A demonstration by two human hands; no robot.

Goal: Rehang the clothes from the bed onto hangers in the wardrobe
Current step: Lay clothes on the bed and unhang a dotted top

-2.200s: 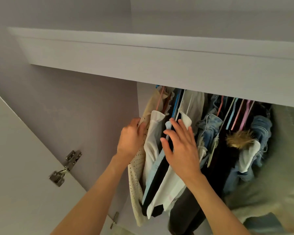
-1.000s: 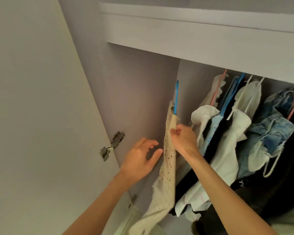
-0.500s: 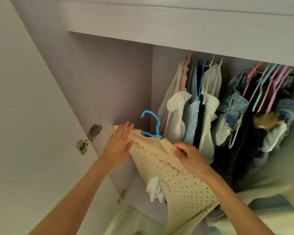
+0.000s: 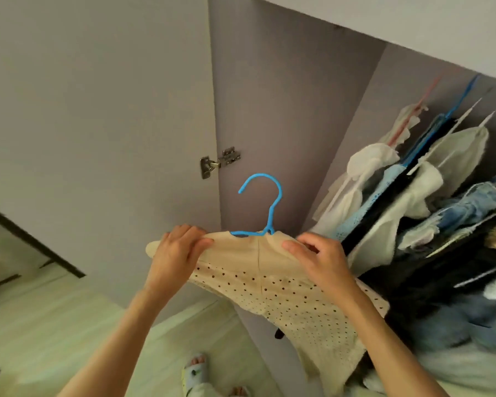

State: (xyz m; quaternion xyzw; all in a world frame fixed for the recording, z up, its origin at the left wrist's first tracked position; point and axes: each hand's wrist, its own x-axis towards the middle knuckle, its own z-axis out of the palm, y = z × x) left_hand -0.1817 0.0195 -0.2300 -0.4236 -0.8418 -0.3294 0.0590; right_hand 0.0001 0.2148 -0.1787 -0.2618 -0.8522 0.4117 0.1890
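Note:
A cream top with small dark dots (image 4: 272, 285) hangs on a blue plastic hanger (image 4: 265, 207) in front of me, out of the wardrobe. My left hand (image 4: 178, 253) pinches its left shoulder. My right hand (image 4: 318, 259) grips its right shoulder. The hanger's hook stands free above the neckline. Inside the wardrobe, at the right, several garments (image 4: 398, 196) hang on pink, blue and white hangers.
The open wardrobe door (image 4: 98, 124) stands at the left, with a metal hinge (image 4: 218, 163) on its edge. The wardrobe's side wall (image 4: 284, 110) is behind the hanger. Pale floor (image 4: 69, 325) and my slippered feet (image 4: 195, 373) show below.
I have lifted the cream top on its blue hanger off the rail and out of the wardrobe. Both hands now hold its shoulders, and my view has swung left and down.

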